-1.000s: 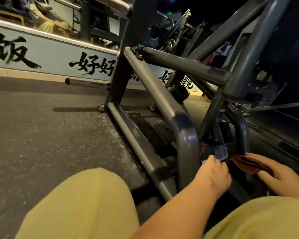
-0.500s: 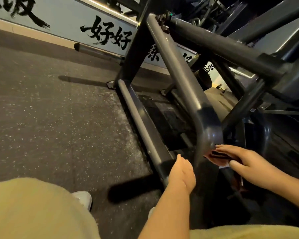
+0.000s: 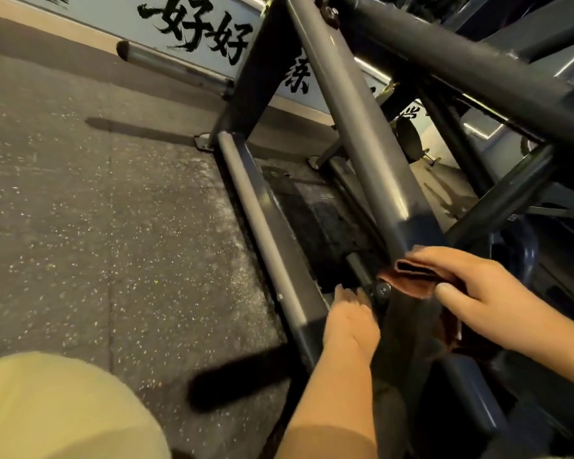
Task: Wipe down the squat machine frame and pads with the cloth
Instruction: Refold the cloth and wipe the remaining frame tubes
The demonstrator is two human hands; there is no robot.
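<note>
cloth (image 3: 411, 282) pinched by right hand (image 3: 478, 291), against frame (image 3: 362, 144)

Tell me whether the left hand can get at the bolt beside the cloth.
Probably yes: the left hand lies beside the bolt, fingertips nearly at it, nothing between them. The cloth ends just short of it.

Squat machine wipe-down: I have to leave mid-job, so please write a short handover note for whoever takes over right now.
Right hand: grips the folded reddish-brown cloth and presses it on the lower bend of the slanted grey steel frame tube.
Left hand: open, low against the frame, beside a black bolt.
Done: cannot tell which parts are wiped; no marks show.
Left: probably finish this bend, then the other tubes and the pads, which are not clearly in view.
</note>
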